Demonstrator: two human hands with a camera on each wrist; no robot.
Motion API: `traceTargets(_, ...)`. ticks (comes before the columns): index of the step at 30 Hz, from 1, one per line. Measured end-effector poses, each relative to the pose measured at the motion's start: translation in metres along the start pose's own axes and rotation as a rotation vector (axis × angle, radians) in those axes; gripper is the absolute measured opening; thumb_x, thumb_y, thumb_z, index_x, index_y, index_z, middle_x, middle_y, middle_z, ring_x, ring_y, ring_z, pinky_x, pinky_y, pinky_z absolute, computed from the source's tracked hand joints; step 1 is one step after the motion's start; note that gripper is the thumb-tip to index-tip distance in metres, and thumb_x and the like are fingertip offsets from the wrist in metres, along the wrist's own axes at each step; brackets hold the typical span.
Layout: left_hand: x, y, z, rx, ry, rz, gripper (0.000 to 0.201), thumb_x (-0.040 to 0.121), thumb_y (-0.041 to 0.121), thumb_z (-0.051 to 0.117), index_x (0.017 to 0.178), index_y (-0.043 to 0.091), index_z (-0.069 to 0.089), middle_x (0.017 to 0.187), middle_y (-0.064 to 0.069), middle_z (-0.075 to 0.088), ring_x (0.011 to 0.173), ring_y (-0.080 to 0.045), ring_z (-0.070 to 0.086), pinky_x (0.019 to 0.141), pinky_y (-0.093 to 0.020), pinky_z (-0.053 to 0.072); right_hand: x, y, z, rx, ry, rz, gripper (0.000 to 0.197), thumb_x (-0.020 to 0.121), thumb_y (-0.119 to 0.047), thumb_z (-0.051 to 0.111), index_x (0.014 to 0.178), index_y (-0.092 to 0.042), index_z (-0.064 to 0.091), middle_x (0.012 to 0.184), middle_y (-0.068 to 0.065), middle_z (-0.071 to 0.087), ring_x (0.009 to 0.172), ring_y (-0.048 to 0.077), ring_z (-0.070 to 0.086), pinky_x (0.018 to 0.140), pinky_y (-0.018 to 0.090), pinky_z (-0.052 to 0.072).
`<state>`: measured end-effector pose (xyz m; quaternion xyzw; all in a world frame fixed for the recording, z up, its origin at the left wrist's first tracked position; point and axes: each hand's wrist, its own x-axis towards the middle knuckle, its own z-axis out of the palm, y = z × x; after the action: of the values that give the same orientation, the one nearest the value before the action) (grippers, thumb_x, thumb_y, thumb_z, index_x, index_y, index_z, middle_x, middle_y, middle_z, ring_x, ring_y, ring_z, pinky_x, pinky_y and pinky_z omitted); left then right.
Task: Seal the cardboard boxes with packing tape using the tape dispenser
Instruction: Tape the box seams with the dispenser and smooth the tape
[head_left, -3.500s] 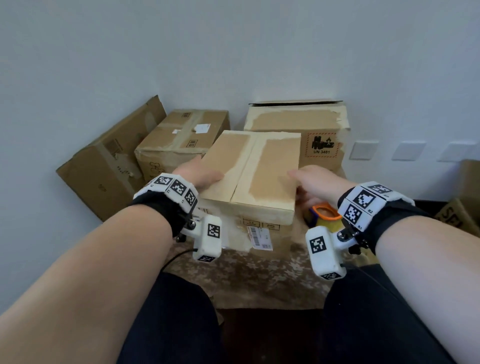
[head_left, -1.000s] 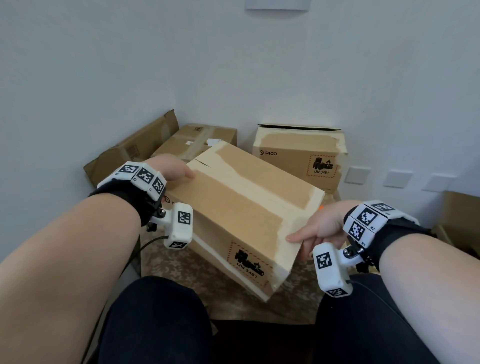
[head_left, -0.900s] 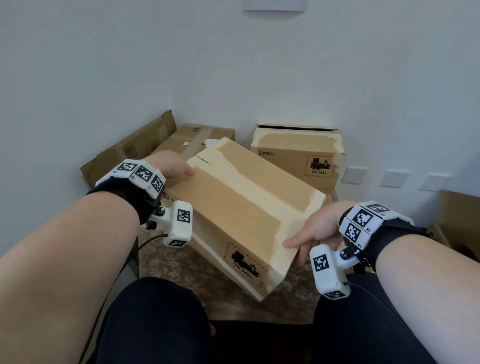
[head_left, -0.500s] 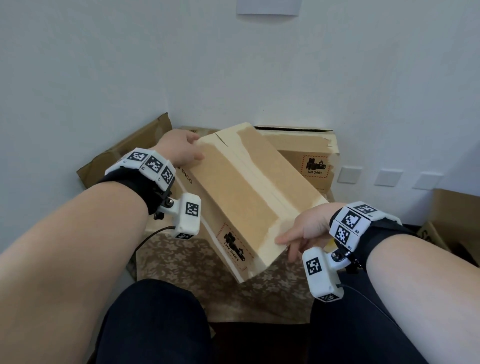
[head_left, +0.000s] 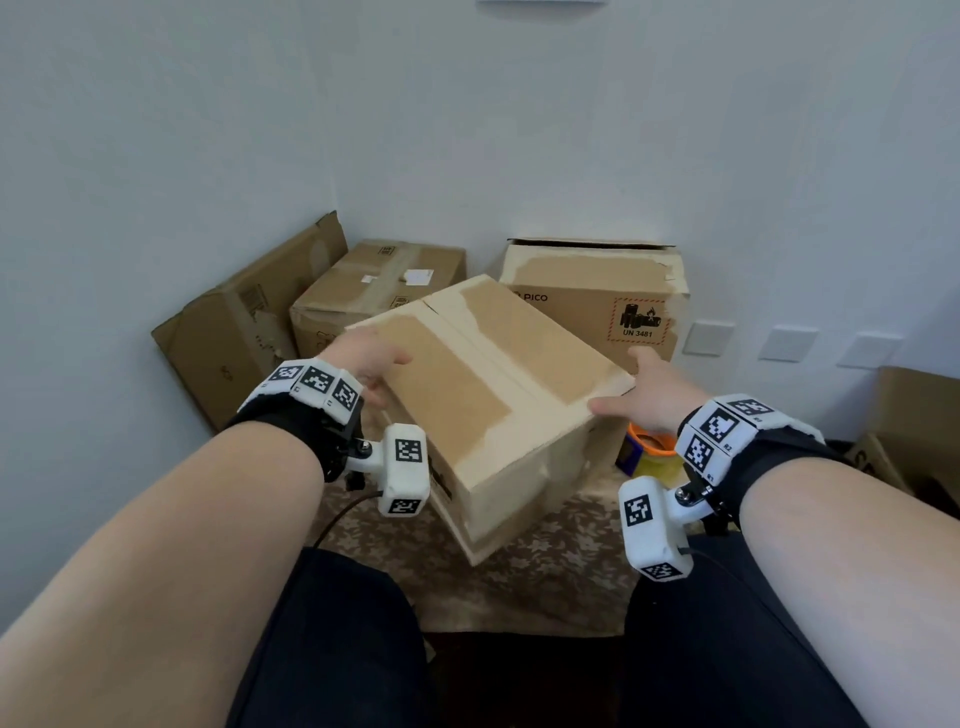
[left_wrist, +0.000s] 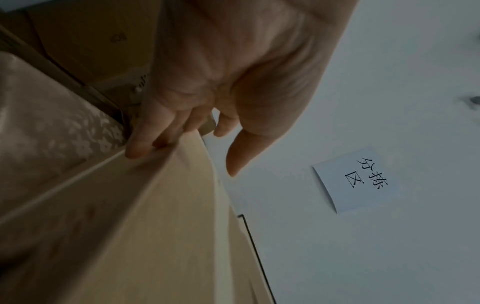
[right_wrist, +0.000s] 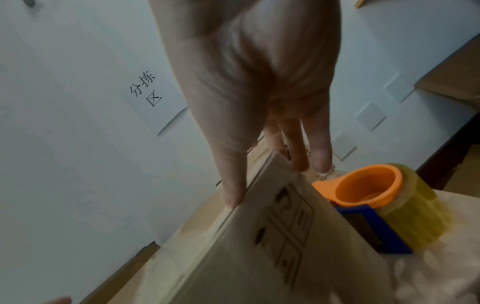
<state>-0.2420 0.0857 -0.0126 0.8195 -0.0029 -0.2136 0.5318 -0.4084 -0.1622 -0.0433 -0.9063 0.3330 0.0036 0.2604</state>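
A cardboard box (head_left: 493, 395) with pale torn-tape strips along its top seam sits skewed in front of my knees, one corner toward me. My left hand (head_left: 374, 364) presses its left end: in the left wrist view the fingers (left_wrist: 140, 148) lie against the side of the box (left_wrist: 155, 226) and the thumb is off it. My right hand (head_left: 634, 400) presses the right corner, thumb on the top edge, straight fingers (right_wrist: 298, 160) down the side. Just right of the box stands the tape dispenser (head_left: 647, 452), orange and blue with a yellowish roll (right_wrist: 369, 191).
Against the wall stand a PICO box with a UN 3481 label (head_left: 592, 301), a taped box (head_left: 374, 291) and a leaning box (head_left: 244, 327). Another box (head_left: 914, 415) is at the right edge. A patterned mat (head_left: 519, 571) covers the floor by my thighs. A paper sign (left_wrist: 355, 179) hangs on the wall.
The box was lifted and tilted steeply; now it is lower and nearly level, turned with a corner toward me. My right hand slid along to the right corner, and the dispenser shows again.
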Motion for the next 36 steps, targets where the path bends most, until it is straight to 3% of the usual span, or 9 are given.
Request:
traceTargets(4, -0.001, 0.004, 0.018, 0.026, -0.139, 0.041, 0.069, 0.089, 0.007, 0.06, 0.145, 0.032, 0.03, 0.146, -0.007, 0.04, 0.127, -0.036, 0.044, 0.096, -0.059, 0.044, 0.0, -0.005, -0.002, -0.112, -0.105, -0.019, 0.089, 0.079, -0.058, 0.065, 0.149, -0.016, 0.028, 0.141, 0.007, 0.047, 0.115, 0.025, 0.056, 0.092, 0.04, 0.052)
traceTargets(8, 0.0, -0.003, 0.017, 0.01, -0.12, 0.12, 0.066, 0.089, 0.003, 0.061, 0.147, 0.023, 0.035, 0.146, -0.012, 0.04, 0.127, -0.03, 0.044, 0.099, -0.04, 0.038, -0.005, -0.003, -0.003, -0.196, -0.133, -0.085, 0.103, 0.07, -0.069, 0.066, 0.151, -0.022, 0.023, 0.142, 0.001, 0.047, 0.109, 0.02, 0.055, 0.097, 0.036, 0.047)
traceTargets(11, 0.004, -0.012, 0.011, -0.022, -0.121, 0.123, 0.07, 0.083, 0.001, 0.068, 0.144, 0.016, 0.037, 0.138, -0.01, 0.048, 0.119, -0.027, 0.052, 0.101, -0.036, 0.04, -0.007, -0.002, -0.001, -0.295, -0.138, -0.11, 0.109, 0.067, -0.076, 0.063, 0.152, -0.023, 0.019, 0.147, -0.001, 0.042, 0.126, 0.023, 0.047, 0.103, 0.036, 0.041)
traceTargets(15, -0.002, -0.014, 0.014, 0.11, -0.217, 0.007, 0.048, 0.084, 0.006, 0.068, 0.128, 0.01, 0.05, 0.119, -0.007, 0.062, 0.115, -0.03, 0.056, 0.1, -0.049, 0.045, -0.011, -0.007, -0.003, -0.236, -0.188, -0.113, 0.091, 0.065, -0.08, 0.059, 0.137, -0.026, 0.04, 0.116, -0.007, 0.058, 0.102, 0.016, 0.057, 0.088, 0.031, 0.05)
traceTargets(22, -0.004, -0.015, 0.016, 0.159, -0.271, 0.045, 0.087, 0.076, 0.005, 0.076, 0.149, 0.018, 0.029, 0.13, -0.007, 0.055, 0.112, -0.03, 0.057, 0.098, -0.05, 0.047, -0.015, -0.006, -0.005, -0.14, -0.262, -0.063, 0.06, 0.07, -0.075, 0.059, 0.108, -0.03, 0.05, 0.089, 0.0, 0.067, 0.083, 0.02, 0.07, 0.076, 0.036, 0.06)
traceTargets(27, -0.008, -0.013, 0.02, 0.3, -0.286, 0.091, 0.092, 0.07, 0.012, 0.082, 0.147, 0.023, 0.033, 0.131, -0.006, 0.054, 0.114, -0.027, 0.056, 0.098, -0.046, 0.047, -0.014, -0.002, -0.007, -0.115, -0.256, -0.052, 0.069, 0.083, -0.074, 0.039, 0.13, -0.024, 0.047, 0.1, 0.003, 0.067, 0.082, 0.019, 0.072, 0.082, 0.037, 0.058)
traceTargets(31, -0.014, -0.002, 0.033, 0.506, -0.252, 0.124, 0.097, 0.068, 0.029, 0.084, 0.148, 0.023, 0.03, 0.143, -0.006, 0.044, 0.125, -0.03, 0.046, 0.107, -0.044, 0.037, 0.001, 0.011, 0.001, 0.024, -0.114, 0.01, 0.065, 0.099, -0.055, 0.023, 0.137, -0.007, 0.045, 0.109, 0.018, 0.066, 0.082, 0.03, 0.07, 0.087, 0.044, 0.054)
traceTargets(34, -0.021, 0.009, 0.05, 0.724, -0.285, 0.184, 0.09, 0.074, 0.039, 0.078, 0.149, 0.02, 0.03, 0.149, -0.003, 0.038, 0.133, -0.026, 0.037, 0.107, -0.036, 0.028, 0.013, 0.023, 0.006, 0.06, -0.098, 0.05, 0.045, 0.101, -0.034, 0.035, 0.123, 0.001, 0.054, 0.096, 0.017, 0.063, 0.075, 0.031, 0.063, 0.065, 0.037, 0.054)
traceTargets(36, -0.024, 0.012, 0.063, 0.828, -0.313, 0.209, 0.094, 0.075, 0.044, 0.076, 0.15, 0.019, 0.026, 0.152, -0.002, 0.033, 0.136, -0.024, 0.033, 0.108, -0.036, 0.026, 0.023, 0.032, 0.012, -0.054, -0.11, 0.033, 0.03, 0.095, -0.018, 0.044, 0.115, 0.0, 0.059, 0.099, 0.017, 0.065, 0.083, 0.033, 0.063, 0.071, 0.04, 0.054)
